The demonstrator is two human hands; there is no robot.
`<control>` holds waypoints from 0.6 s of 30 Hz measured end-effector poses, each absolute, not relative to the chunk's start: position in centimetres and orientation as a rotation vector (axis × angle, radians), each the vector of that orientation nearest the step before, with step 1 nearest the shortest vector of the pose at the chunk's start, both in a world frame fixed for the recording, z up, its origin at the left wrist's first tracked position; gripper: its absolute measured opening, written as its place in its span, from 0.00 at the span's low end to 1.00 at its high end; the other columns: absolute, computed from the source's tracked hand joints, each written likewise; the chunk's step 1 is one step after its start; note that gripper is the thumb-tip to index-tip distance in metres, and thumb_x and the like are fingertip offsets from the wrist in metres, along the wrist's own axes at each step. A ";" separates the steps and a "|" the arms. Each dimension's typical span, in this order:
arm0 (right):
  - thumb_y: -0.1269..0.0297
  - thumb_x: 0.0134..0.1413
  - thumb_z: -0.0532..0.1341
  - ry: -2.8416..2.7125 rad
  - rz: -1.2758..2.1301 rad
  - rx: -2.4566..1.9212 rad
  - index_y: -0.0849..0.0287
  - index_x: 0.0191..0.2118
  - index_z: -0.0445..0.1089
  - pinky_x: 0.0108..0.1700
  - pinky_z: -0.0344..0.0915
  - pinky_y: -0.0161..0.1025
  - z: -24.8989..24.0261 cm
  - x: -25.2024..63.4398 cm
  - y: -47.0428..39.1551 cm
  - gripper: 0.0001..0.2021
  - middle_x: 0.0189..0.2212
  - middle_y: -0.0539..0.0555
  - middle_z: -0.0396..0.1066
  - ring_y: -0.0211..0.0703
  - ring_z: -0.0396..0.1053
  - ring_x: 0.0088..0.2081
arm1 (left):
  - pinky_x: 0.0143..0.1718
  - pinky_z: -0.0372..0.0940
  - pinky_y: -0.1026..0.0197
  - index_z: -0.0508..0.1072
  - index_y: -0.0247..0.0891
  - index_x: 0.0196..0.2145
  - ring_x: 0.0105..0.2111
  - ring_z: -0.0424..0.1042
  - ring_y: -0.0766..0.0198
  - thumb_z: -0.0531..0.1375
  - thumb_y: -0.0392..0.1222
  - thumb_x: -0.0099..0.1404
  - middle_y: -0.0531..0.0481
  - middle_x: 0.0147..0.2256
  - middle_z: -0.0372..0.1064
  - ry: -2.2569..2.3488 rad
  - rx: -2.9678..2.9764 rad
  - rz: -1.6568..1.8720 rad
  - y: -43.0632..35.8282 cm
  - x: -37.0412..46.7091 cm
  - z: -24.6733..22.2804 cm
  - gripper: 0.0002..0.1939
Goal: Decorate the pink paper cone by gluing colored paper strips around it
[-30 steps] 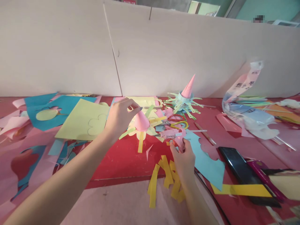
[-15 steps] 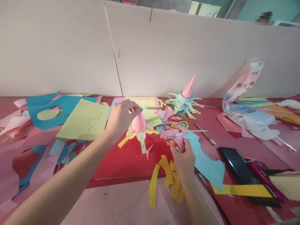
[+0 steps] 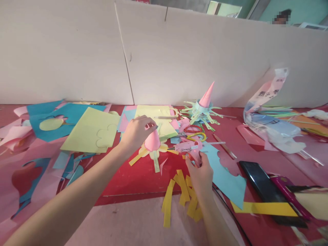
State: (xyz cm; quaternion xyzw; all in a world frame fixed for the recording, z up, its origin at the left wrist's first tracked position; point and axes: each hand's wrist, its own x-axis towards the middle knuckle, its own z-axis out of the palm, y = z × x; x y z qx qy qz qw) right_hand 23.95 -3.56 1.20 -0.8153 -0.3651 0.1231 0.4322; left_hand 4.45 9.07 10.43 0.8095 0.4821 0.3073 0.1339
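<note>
My left hand point(image 3: 138, 131) pinches the top of a pink paper cone point(image 3: 152, 140). Around the cone's base spread pale yellow petals with a green strip point(image 3: 156, 164) and orange-yellow strips. In my right hand point(image 3: 201, 171) is a pink glue gun point(image 3: 189, 147), its nozzle pointing left toward the petals, a small distance from the cone. Behind it stands a finished-looking pink cone point(image 3: 207, 96) with a fringe of green strips. Yellow paper strips point(image 3: 167, 205) lie just left of my right wrist.
Scissors point(image 3: 196, 137) and a pencil point(image 3: 224, 147) lie beyond the glue gun. To the right are a black phone point(image 3: 263, 188) and a plastic bag point(image 3: 274, 126). Coloured paper point(image 3: 89, 131) covers the left. A pale board point(image 3: 179, 61) stands behind.
My left hand and the pink cone have moved slightly down, and the green strip that stuck out at the cone's right now points less visibly outward. My right hand keeps the glue gun nearly still.
</note>
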 end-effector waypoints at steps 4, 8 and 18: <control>0.47 0.43 0.60 -0.913 0.314 -2.030 0.59 0.48 0.66 0.38 0.62 0.40 1.2 24.0 -3.5 0.28 0.36 0.56 0.69 0.46 0.65 0.34 | 0.36 0.61 0.58 0.74 0.41 0.31 0.34 0.69 0.62 0.56 0.40 0.62 0.52 0.35 0.71 1.365 2.363 0.927 9.5 4.2 10.2 0.07; 0.47 0.43 0.60 -0.906 0.345 -2.032 0.58 0.48 0.65 0.38 0.62 0.39 1.3 23.9 -3.6 0.27 0.36 0.56 0.69 0.45 0.65 0.34 | 0.42 0.62 0.56 0.74 0.41 0.31 0.37 0.70 0.60 0.56 0.39 0.62 0.52 0.35 0.73 1.376 2.331 0.990 9.4 4.2 10.1 0.07; 0.46 0.43 0.59 -0.907 0.348 -2.040 0.59 0.48 0.65 0.38 0.62 0.39 1.4 23.9 -3.6 0.28 0.35 0.55 0.69 0.45 0.65 0.34 | 0.46 0.61 0.54 0.76 0.41 0.32 0.39 0.71 0.58 0.56 0.38 0.61 0.52 0.36 0.76 1.358 2.321 1.052 8.9 4.6 10.0 0.08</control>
